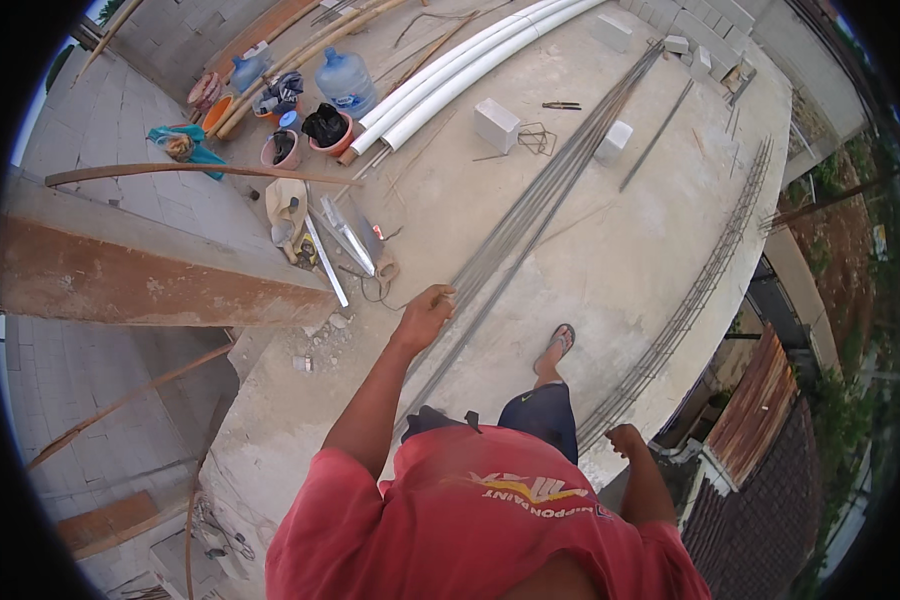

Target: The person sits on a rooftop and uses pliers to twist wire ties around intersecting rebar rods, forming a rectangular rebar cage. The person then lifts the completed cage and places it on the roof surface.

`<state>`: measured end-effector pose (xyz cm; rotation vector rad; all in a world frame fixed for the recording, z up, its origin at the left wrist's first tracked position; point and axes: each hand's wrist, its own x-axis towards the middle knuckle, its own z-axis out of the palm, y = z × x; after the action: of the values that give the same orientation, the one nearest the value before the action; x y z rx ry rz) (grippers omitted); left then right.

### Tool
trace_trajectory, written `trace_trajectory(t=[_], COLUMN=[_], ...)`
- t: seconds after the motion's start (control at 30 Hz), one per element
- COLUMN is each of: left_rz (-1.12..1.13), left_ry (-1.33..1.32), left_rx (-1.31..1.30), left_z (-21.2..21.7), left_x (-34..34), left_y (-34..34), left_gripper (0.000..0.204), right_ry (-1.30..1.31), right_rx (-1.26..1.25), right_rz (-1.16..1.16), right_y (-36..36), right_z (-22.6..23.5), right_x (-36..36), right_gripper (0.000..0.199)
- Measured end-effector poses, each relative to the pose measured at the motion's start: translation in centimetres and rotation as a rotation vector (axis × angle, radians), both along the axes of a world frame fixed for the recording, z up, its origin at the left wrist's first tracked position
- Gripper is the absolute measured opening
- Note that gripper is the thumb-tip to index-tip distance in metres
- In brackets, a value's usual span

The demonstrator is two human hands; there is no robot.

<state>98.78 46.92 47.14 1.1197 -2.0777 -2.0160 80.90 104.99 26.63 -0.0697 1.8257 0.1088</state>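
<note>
While I walk along the concrete slab point(610, 260), my left hand point(425, 318) swings out in front of me with the fingers loosely curled around nothing, hanging just above the near end of the long steel rods point(530, 215). My right hand point(625, 440) trails low at my side, closed into a loose fist and empty. The rods lie flat and lengthwise so they stay straight. Beyond their far end sit white pipes point(470, 60) and grey blocks point(497, 124); left of the rods, buckets point(315, 135) and a water jug point(345, 82) cluster, probably out of the walkway.
</note>
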Motion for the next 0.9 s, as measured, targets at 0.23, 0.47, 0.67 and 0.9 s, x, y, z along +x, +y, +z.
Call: trace_trajectory(t=[0.23, 0.47, 0.67, 0.9], left_rz=[0.402, 0.555, 0.500, 0.324], left_ry=[-0.267, -0.198, -0.221, -0.222], left_rx=[0.153, 0.327, 0.324, 0.513], left_z=[-9.9, -14.8, -23.4, -32.2], left_x=[-8.1, -26.1, -45.1, -59.9], left_y=[6.5, 4.2, 0.7, 1.2], left_gripper=[0.037, 0.035, 0.032, 0.030], right_ry=[0.401, 0.373, 0.316, 0.413], right_rx=[-0.443, -0.348, -0.284, -0.290], right_rz=[0.792, 0.660, 0.967, 1.392], right_y=[-20.0, -45.5, -58.8, -73.2], right_z=[5.4, 7.1, -6.4, -23.6], right_x=[-36.3, -55.3, -64.2, -72.3], right_gripper=[0.035, 0.045, 0.049, 0.030])
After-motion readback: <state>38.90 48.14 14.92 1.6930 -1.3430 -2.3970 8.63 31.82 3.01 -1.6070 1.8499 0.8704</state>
